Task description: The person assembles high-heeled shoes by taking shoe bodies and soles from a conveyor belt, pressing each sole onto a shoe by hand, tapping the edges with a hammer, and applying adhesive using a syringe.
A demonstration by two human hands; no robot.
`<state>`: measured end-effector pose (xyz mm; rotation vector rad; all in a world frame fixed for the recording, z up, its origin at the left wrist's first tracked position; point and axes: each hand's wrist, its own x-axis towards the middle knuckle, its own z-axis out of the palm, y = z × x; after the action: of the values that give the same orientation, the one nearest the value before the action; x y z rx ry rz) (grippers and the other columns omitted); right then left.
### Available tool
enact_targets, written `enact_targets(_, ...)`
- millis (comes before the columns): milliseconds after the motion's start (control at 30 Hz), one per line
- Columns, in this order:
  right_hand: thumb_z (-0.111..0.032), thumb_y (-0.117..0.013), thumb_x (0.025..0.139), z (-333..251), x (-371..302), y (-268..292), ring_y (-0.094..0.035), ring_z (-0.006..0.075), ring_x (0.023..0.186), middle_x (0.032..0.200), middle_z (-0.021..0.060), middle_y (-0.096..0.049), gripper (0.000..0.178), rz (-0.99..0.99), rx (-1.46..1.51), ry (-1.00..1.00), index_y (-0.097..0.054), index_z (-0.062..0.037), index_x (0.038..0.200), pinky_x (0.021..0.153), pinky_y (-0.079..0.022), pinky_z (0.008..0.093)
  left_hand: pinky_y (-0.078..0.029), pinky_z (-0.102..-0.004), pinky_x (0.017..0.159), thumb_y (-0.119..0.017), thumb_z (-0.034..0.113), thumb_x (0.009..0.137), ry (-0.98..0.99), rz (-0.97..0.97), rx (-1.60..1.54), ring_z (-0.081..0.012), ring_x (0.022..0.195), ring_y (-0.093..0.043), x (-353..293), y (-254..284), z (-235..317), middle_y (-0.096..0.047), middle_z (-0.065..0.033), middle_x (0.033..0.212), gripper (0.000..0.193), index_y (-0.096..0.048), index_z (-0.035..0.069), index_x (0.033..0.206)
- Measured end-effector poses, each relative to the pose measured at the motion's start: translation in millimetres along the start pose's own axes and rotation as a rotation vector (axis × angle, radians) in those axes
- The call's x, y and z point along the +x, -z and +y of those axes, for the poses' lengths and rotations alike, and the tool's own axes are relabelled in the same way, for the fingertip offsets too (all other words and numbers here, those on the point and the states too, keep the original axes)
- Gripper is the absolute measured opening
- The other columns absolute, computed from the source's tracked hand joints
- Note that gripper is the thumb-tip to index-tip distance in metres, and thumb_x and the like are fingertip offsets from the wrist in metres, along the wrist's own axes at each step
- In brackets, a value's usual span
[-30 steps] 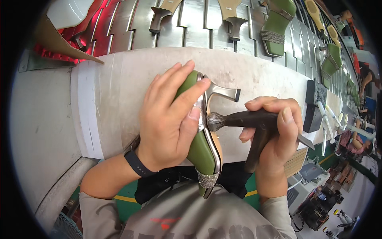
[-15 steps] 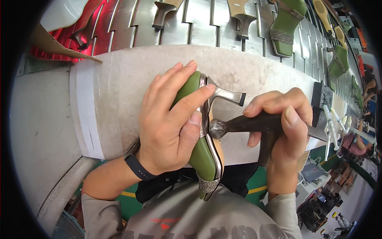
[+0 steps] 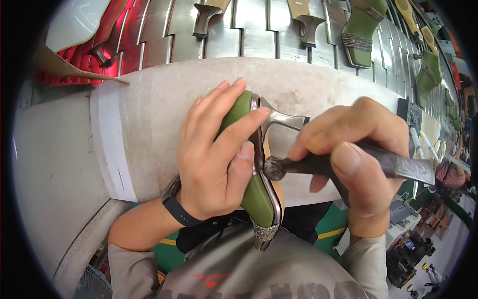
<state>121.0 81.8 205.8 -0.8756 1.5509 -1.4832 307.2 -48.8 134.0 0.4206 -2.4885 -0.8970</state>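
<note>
My left hand (image 3: 214, 149) grips a green heeled shoe (image 3: 258, 200) lying on its side, its toe strap of glittery stones pointing toward my body. The thumb and index finger press along the sole edge, near the silver heel (image 3: 285, 119) that points right. In my right hand (image 3: 358, 144) is a dark metal hammer (image 3: 408, 168), closed in the fingers by its head. The hammer's round face (image 3: 274, 168) touches or nearly touches the sole edge at the arch. Fingers hide part of the hammer and its handle.
Beneath the shoe is a pale, stained work board (image 3: 154, 134). Beyond it runs a metal slat conveyor (image 3: 254, 42) carrying green shoes (image 3: 357, 47) and heeled soles (image 3: 304, 22). Syringes (image 3: 423, 144) lie at the right, and a cardboard piece (image 3: 74, 67) stands at the far left.
My right hand has turned and shifted slightly right, tilting the hammer so that its flat far end shows. The left hand and shoe sit nearly as before, slightly right in view.
</note>
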Motion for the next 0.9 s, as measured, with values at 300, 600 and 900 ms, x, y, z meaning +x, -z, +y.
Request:
enact_targets(300, -0.004, -0.073, 0.094, 29.9, -45.5, 24.0, -0.069, 0.0154, 0.066, 0.095, 0.0143, -0.077, 0.011, 0.063, -0.209, 0.333, -0.068, 0.0025, 0.100, 0.059, -0.057, 0.0281, -0.043, -0.0490, 0.115, -0.056, 0.013, 0.102, -0.012, 0.142, -0.065, -0.0427, 0.134, -0.057, -4.5, -8.5, -1.6, -0.061, -0.0233, 0.147, 0.035, -0.073, 0.002, 0.131)
enact_targets(600, 0.001, -0.070, 0.091, 83.7, -131.3, 92.6, -0.073, 0.0266, 0.113, 0.126, 0.0167, -0.074, 0.036, 0.570, -0.566, 0.167, -0.071, 0.0018, 0.127, 0.098, -0.057, 0.0389, -0.046, -0.0419, 0.111, -0.063, 0.011, 0.098, -0.043, -0.001, -0.094, -0.0376, 0.125, -0.063, -7.0, -18.6, 38.9, -0.067, -0.0208, 0.135, 0.034, -0.071, -0.001, 0.129)
enact_targets(900, -0.011, -0.072, 0.097, 41.3, -122.8, 158.9, -0.072, 0.0318, 0.113, 0.136, 0.0281, -0.062, 0.076, 0.636, 0.097, 0.050, -0.032, 0.0001, 0.161, 0.093, -0.059, 0.0426, -0.053, -0.0375, 0.084, -0.072, 0.022, 0.098, 0.033, -0.209, -0.216, -0.0322, 0.092, -0.071, 11.1, -30.6, 30.2, -0.073, -0.0169, 0.099, 0.026, -0.078, -0.002, 0.109)
